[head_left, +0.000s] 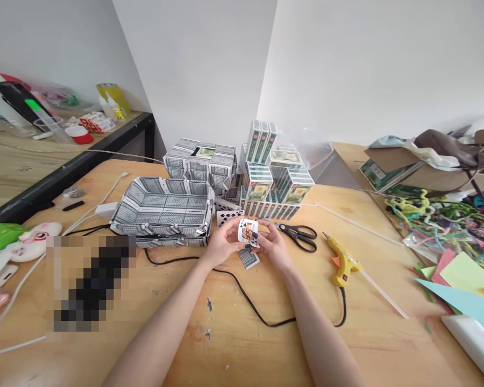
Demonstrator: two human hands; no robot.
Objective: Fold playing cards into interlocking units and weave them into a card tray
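Note:
Between my two hands is a face-up jack playing card (248, 233), raised over the table. My left hand (225, 243) grips its left edge, and my right hand (272, 244), with dark nails, pinches its right side. Just below the hands a patterned card (249, 259) lies face down. Behind my left hand are cards with black spades (228, 216). An open tray made of playing cards (165, 208) stands to the left, with a closed card-built box (201, 161) behind it. Green-and-white card boxes (259, 188) are stacked behind my hands.
Black scissors (302, 236) and a yellow glue gun (344, 263) lie to the right, its black cord (262, 317) passing under my right arm. Farther right are pipe cleaners (435, 226) and coloured paper (468, 279). A white-and-pink object (36, 242) is at the left.

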